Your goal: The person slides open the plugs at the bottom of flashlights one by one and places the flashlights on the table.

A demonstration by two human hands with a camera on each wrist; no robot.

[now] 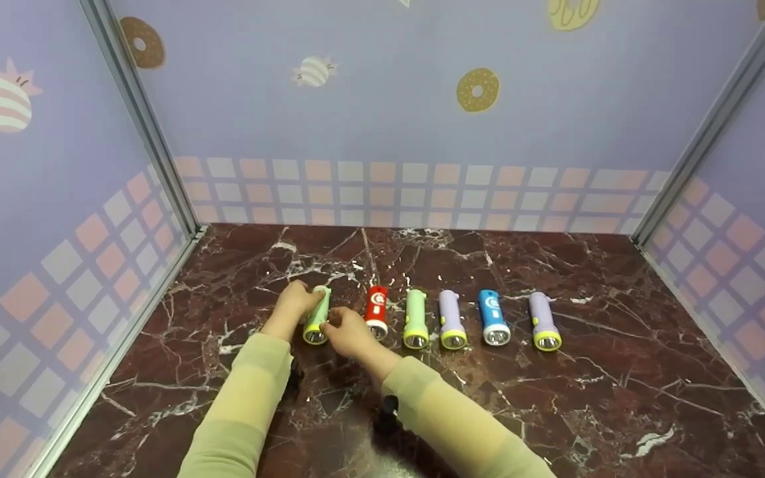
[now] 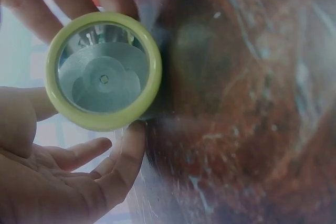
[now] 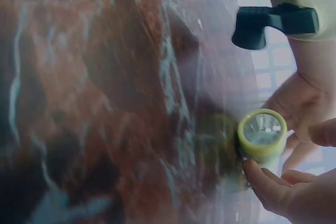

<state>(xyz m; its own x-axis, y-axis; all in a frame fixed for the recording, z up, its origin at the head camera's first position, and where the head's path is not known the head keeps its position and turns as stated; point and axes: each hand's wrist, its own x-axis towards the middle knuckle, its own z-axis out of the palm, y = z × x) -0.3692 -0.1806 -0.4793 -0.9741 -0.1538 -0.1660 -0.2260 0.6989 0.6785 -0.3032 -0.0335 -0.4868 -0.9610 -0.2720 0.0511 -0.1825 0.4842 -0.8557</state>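
Observation:
A light green flashlight (image 1: 320, 312) with a yellow rim lies at the left end of a row on the marbled table, its lens toward me. My left hand (image 1: 294, 300) holds it around the body from the left and behind; in the left wrist view its thumb passes behind the lens ring (image 2: 104, 124). On the right side, my right hand (image 1: 350, 330) is beside the head of the flashlight. The right wrist view has a finger (image 3: 257, 174) right at the flashlight's head (image 3: 262, 129), while the thumb stands off from it.
To the right lie a red flashlight (image 1: 376, 305), another green one (image 1: 416, 315), a purple one (image 1: 449, 312), a blue one (image 1: 491, 311) and a second purple one (image 1: 541, 315). Patterned panels (image 1: 382, 133) wall the marbled table (image 1: 588, 411) at back and sides.

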